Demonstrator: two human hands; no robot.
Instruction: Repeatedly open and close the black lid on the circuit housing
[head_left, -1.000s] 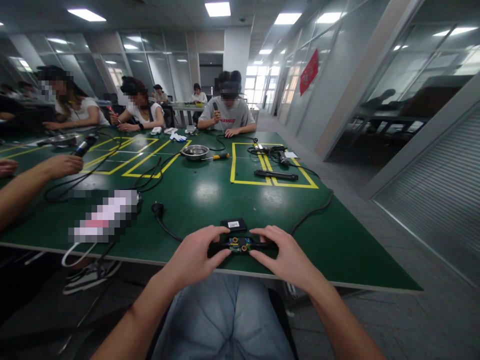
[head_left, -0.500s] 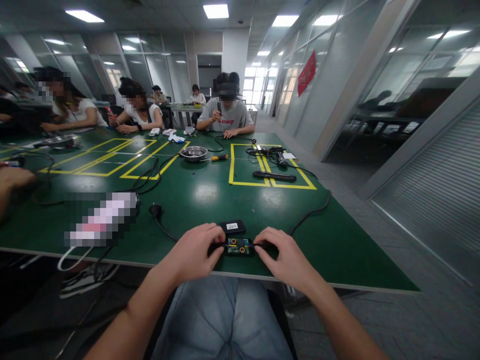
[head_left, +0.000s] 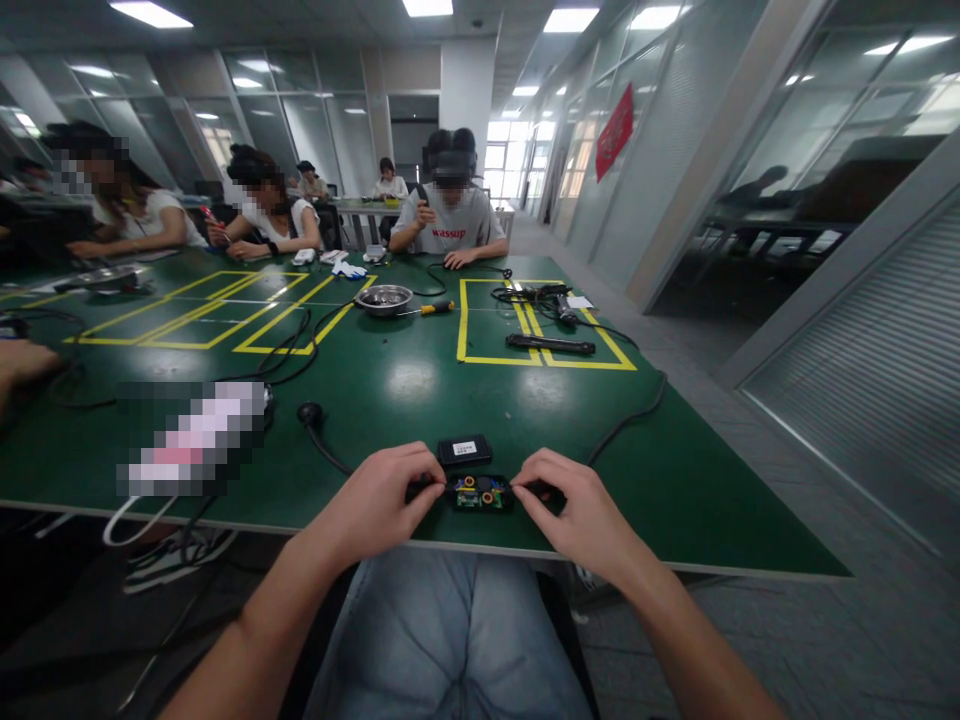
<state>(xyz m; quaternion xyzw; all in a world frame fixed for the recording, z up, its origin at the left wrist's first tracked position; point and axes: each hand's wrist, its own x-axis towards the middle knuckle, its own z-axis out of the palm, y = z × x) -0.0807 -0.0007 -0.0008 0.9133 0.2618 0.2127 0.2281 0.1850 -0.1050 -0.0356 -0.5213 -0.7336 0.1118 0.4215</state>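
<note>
Close to the table's near edge lies a small circuit board (head_left: 480, 497) with two copper-wound ring coils, set in an open black case. My left hand (head_left: 397, 492) pinches the black power cord at the case's left end, thumb against fingertips. At the opposite end, my right hand (head_left: 559, 497) is closed in the same way on the cord there. Fingers partly hide both cord ends. Just behind the board rests a black cover (head_left: 464, 450) with a white label. A black plug (head_left: 309, 413) ends the left cord, and the right cord (head_left: 626, 425) curves away across the table.
On the green table (head_left: 405, 420) are a metal bowl (head_left: 384, 300), a yellow-handled screwdriver (head_left: 435, 308), a black bar-shaped part (head_left: 551, 345), tangled cables (head_left: 536, 294) and a blurred pink-white object (head_left: 199, 435). A co-worker (head_left: 450, 215) sits opposite; another person's hand (head_left: 26, 365) is at left.
The circuit board and its case tilt or shift slightly between my hands. My fingertips have come closer together at both cord ends. The view has moved a little.
</note>
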